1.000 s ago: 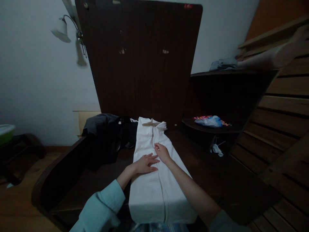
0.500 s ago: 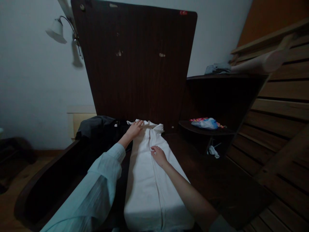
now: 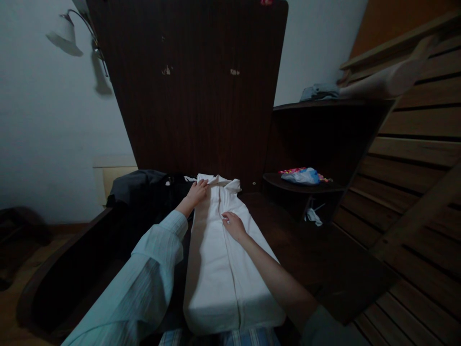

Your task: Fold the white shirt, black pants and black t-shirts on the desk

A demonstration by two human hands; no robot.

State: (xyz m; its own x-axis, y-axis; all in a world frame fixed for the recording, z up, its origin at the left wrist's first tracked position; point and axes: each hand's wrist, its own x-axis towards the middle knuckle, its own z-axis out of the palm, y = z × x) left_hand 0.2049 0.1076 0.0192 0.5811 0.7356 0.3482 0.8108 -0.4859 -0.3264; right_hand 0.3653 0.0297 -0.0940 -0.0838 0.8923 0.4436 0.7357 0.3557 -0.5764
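A long, block-shaped white cloth cover (image 3: 212, 278) lies lengthwise before me, full and boxy at its near end. Its far end is loose and gathered into folds. A seam or zipper line (image 3: 233, 278) runs along its middle and spreads into a gap towards the far end. My left hand (image 3: 197, 191) grips the far left edge of the cloth, its thumb hidden. Over the middle line, my right hand (image 3: 235, 227) is closed in a pinch. Whatever is between those fingertips is too small to make out.
Dark clothing (image 3: 140, 192) is heaped on the left beside a curved dark armrest (image 3: 54, 269). A dark panel (image 3: 190, 96) stands behind. At right, a low shelf (image 3: 302, 186) bears a plastic bag (image 3: 302, 176); wooden slats (image 3: 414, 154) rise beyond it.
The whole view has shifted slightly, and blue checked cloth now shows at the bottom edge. Both hands keep nearly the same places on the white cover.
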